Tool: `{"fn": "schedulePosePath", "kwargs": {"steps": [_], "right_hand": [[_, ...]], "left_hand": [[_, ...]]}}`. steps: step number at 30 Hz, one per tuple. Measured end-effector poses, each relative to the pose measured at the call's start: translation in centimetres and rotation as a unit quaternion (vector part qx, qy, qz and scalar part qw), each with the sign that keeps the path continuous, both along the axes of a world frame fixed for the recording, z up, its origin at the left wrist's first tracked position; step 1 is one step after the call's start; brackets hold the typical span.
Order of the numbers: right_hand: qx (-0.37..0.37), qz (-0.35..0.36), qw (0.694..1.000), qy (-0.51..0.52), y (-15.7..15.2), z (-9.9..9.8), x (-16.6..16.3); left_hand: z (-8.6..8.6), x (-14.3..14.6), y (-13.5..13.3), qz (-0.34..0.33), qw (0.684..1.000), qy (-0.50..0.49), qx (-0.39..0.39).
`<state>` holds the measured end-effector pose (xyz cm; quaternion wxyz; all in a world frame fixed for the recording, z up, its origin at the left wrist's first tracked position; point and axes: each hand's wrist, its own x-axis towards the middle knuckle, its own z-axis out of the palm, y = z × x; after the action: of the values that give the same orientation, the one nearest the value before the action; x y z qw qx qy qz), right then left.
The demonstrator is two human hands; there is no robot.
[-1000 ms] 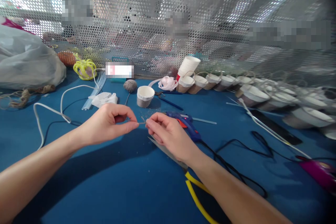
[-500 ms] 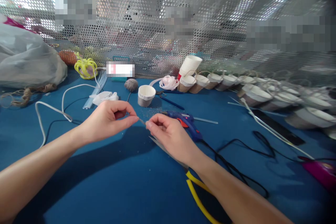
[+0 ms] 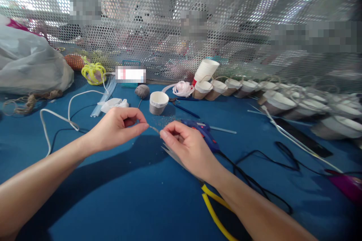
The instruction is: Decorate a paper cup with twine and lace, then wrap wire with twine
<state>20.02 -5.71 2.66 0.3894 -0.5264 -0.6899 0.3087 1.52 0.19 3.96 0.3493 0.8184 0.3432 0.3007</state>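
Note:
Between my two hands runs a short piece of greyish twine [image 3: 154, 129], held above the blue table. My left hand [image 3: 121, 128] pinches one end between thumb and forefinger. The other end is in the closed fingertips of my right hand [image 3: 185, 145]. Beneath my right hand and forearm lie scissors with yellow handles [image 3: 212, 211], partly covered. A blue hot glue gun [image 3: 207, 135] rests just beyond my right hand, its front hidden. Past my fingers stands a white paper cup [image 3: 158, 103] with a grey-wrapped lower part, and behind it a ball of grey yarn [image 3: 141, 91].
Several wrapped cups with handles [image 3: 279, 101] line the back right, beside stacked white cups [image 3: 207, 69] and white ribbon [image 3: 183, 89]. Blue pliers [image 3: 185, 109], clear glue sticks [image 3: 97, 110], a black phone [image 3: 302, 137] and cables lie about. A perforated metal screen [image 3: 158, 26] closes the back.
My right hand has shifted slightly right, away from the left, so a bit more twine shows between them. The whole view has also drifted a little.

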Motion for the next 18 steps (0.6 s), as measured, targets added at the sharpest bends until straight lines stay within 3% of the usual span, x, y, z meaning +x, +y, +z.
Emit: {"fn": "schedulePosePath", "kwargs": {"steps": [10,18], "right_hand": [[0.078,-0.041,0.993,-0.073,0.14,-0.65,0.12],[0.147,0.001,0.977,-0.153,-0.03,-0.56,0.15]], "left_hand": [[0.58,-0.04,-0.47,-0.013,0.999,0.015,0.034],[0.61,-0.03,-0.61,-0.015,0.995,0.040,0.088]]}}
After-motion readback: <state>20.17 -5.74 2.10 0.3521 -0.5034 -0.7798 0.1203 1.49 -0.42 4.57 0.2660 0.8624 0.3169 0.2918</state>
